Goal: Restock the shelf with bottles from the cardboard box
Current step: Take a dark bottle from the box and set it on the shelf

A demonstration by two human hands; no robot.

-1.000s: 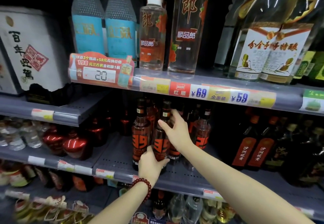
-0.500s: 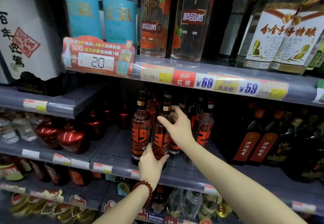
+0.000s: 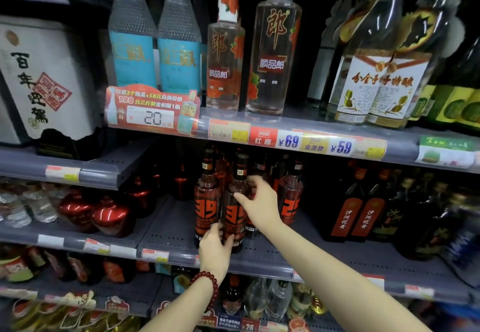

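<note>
The upright "39" bottle [image 3: 235, 212] stands between both hands: left hand [image 3: 214, 250] grasps its base, right hand [image 3: 261, 202] its shoulder.

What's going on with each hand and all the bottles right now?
Left hand: holds the base of the front 39 bottle.
Right hand: holds that bottle's shoulder.
Front 39 bottle: upright on the shelf, capped.
Second 39 bottle: upright, capped, just left of it.
Clear bottles: upright on the shelf above.
</note>
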